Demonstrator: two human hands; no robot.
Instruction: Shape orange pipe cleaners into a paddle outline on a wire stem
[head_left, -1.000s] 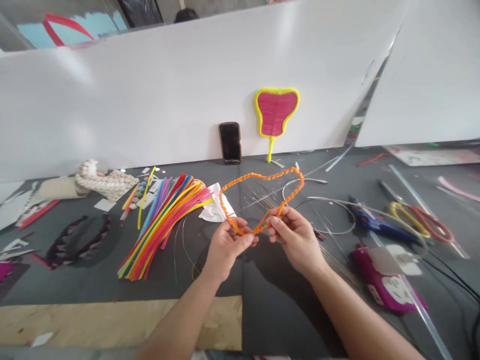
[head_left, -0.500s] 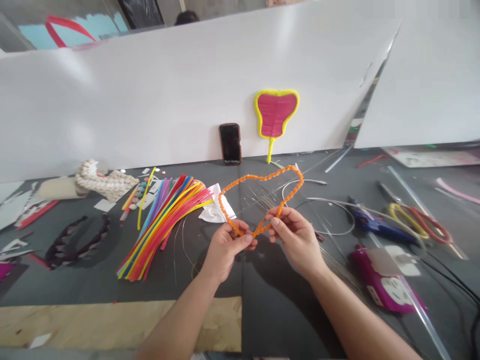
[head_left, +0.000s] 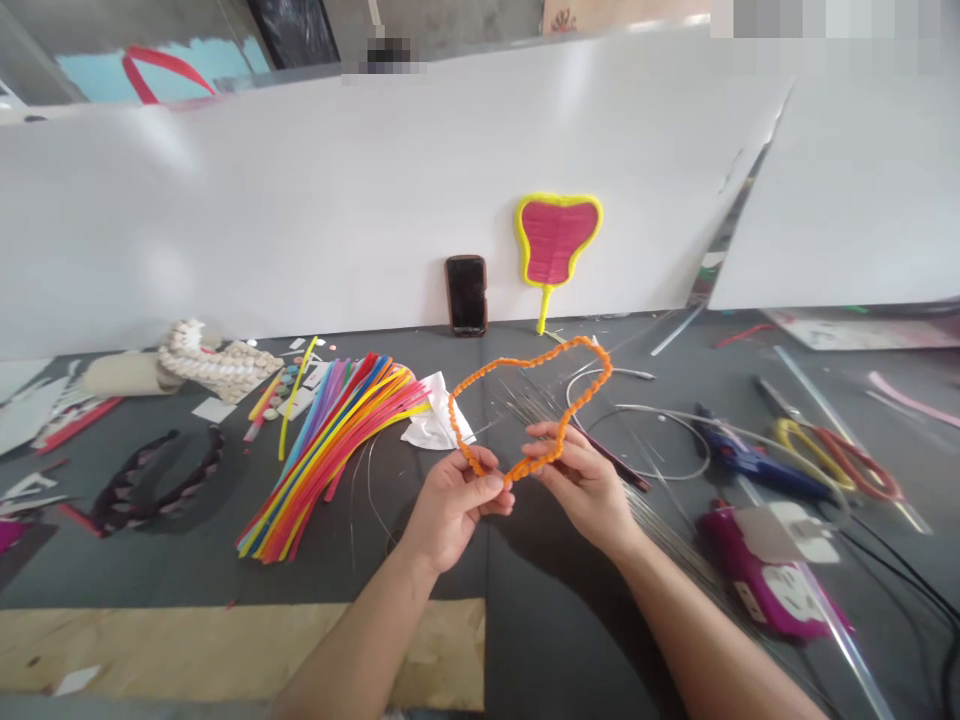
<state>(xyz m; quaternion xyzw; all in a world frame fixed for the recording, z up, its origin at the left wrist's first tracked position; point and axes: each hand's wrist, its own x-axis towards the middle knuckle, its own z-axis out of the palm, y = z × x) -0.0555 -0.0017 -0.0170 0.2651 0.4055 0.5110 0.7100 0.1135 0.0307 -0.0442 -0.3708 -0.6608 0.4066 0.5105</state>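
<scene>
A twisted orange pipe-cleaner loop (head_left: 517, 362) is held up above the dark table, its outline bent like a fan or heart shape. My left hand (head_left: 459, 505) pinches its lower end between thumb and fingers. Close by on the right, my right hand (head_left: 581, 485) is closed around the lower right strand, with the fingers behind it and the thumb in front. Against the white board leans a finished-looking fan (head_left: 556, 245), pink inside a yellow fuzzy rim, on a yellow handle. A bundle of coloured pipe cleaners (head_left: 330, 460) lies left of my hands.
A phone (head_left: 466, 295) leans on the white board (head_left: 337, 200). To the right lie a blue glue gun (head_left: 757, 460), scissors (head_left: 862, 465), a purple power strip (head_left: 776, 585) and loose wires (head_left: 532, 405). A dark braided headband (head_left: 157, 485) and brown board (head_left: 247, 650) are on the left.
My right hand has shifted its grip on the orange loop, its fingers now stretched further along the strand. The left hand keeps its pinch. The view has tipped slightly.
</scene>
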